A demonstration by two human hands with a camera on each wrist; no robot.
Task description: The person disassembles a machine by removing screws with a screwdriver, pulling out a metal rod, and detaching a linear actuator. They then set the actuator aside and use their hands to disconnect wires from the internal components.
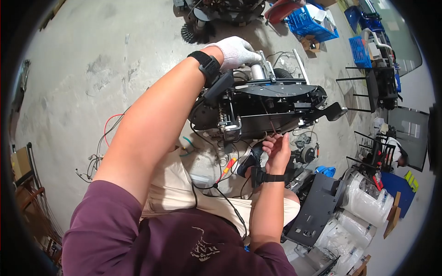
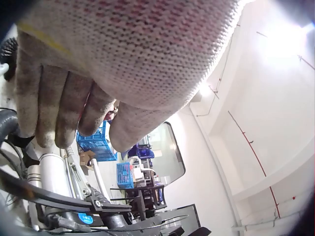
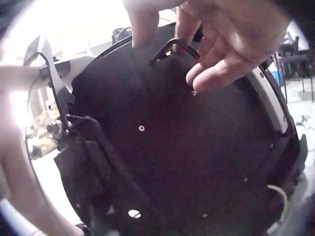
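A black machine assembly [image 1: 258, 122] with a broad dark panel stands in front of me. My left hand [image 1: 237, 51], in a white knitted glove, reaches over its far side. Its fingers [image 2: 64, 105] lie nearly straight, tips right by a white cylinder [image 2: 53, 172] among rods and hoses. My bare right hand [image 1: 277, 152] is low at the near side, palm partly turned up. In the right wrist view its curled fingers [image 3: 216, 73] hold a thin, bent black rod [image 3: 173, 43] against the dark panel [image 3: 162, 147]. The rod's far end is lost against the panel.
A red-and-yellow screwdriver [image 1: 227, 168] and loose cables lie between my legs. Plastic-wrapped white parts [image 1: 368, 198] and a black plate [image 1: 317, 207] are at right. Blue crates [image 1: 317, 27] stand at the back right; a round black brush [image 1: 195, 33] is behind the machine.
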